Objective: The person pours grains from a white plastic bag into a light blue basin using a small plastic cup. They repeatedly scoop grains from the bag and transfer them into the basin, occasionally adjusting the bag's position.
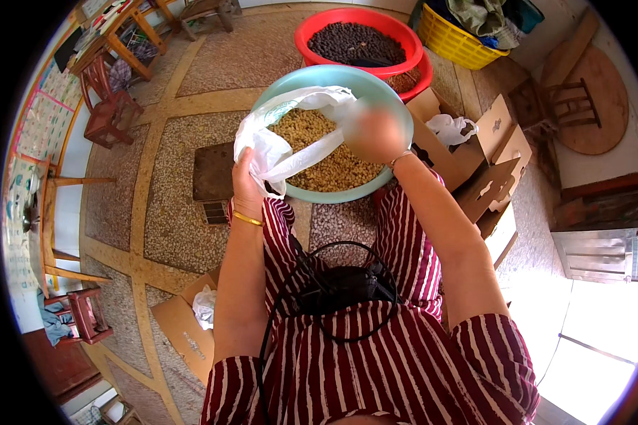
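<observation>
A white plastic bag (262,145) hangs opened out over a pale blue-green basin (312,78) between my knees. My left hand (245,178) is closed on the bag's near left edge, thumb on top. My right hand (379,134) is over the basin's right side, where the other side of the bag reaches it. A blur covers those fingers, so their grip does not show. Small yellowish-brown kernels (344,168) lie in the basin, seen through and around the bag's mouth; their exact kind is unclear.
Beyond stands a red basin (305,44) of dark round pieces, partly over another red basin (427,79) with reddish-brown ones. A yellow basket (450,46) is behind right. Opened cardboard boxes (485,188) lie right; a low wooden stool (216,177) is left.
</observation>
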The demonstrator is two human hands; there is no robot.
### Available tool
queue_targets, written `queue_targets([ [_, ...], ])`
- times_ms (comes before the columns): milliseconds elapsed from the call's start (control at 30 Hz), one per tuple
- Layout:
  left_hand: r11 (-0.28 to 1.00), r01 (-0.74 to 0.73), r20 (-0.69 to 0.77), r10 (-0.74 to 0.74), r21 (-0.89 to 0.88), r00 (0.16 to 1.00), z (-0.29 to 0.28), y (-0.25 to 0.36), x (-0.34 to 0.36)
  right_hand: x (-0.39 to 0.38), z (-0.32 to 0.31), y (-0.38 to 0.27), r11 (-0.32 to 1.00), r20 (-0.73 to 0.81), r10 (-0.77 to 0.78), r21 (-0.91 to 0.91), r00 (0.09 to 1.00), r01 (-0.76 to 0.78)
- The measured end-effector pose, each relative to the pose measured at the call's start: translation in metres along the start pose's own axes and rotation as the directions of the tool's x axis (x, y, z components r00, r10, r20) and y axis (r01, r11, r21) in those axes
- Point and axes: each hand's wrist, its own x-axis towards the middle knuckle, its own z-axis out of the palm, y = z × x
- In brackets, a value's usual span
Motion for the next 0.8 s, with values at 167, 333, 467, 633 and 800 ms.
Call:
queue_targets([
  [167,1.0,0.005,0.006,-0.005,0.025,1.0,0.004,0.004,-0.001,-0.005,0.05,0.026,0.981,0.129,-0.017,-0.189,0.992,0.041],
  [333,1.0,0.015,0.049,-0.015,0.003,0.999,0.019,0.002,0.001,-0.001,0.072,0.042,0.971,0.206,-0.002,-0.234,0.979,0.051],
  [467,1.0,0.009,-0.017,-0.008,0.026,1.0,-0.01,0.01,-0.01,0.004,0.06,-0.019,0.978,0.398,-0.05,-0.165,0.916,0.125],
  [633,1.0,0.005,0.034,-0.005,-0.015,0.999,0.016,0.002,0.002,-0.012,0.07,0.036,0.98,0.201,-0.192,0.097,0.961,0.176],
  [800,1.0,-0.016,-0.02,0.015,-0.004,1.0,-0.011,0.005,-0.005,-0.003,0.011,-0.014,0.687,0.493,0.033,0.62,0.869,-0.378],
])
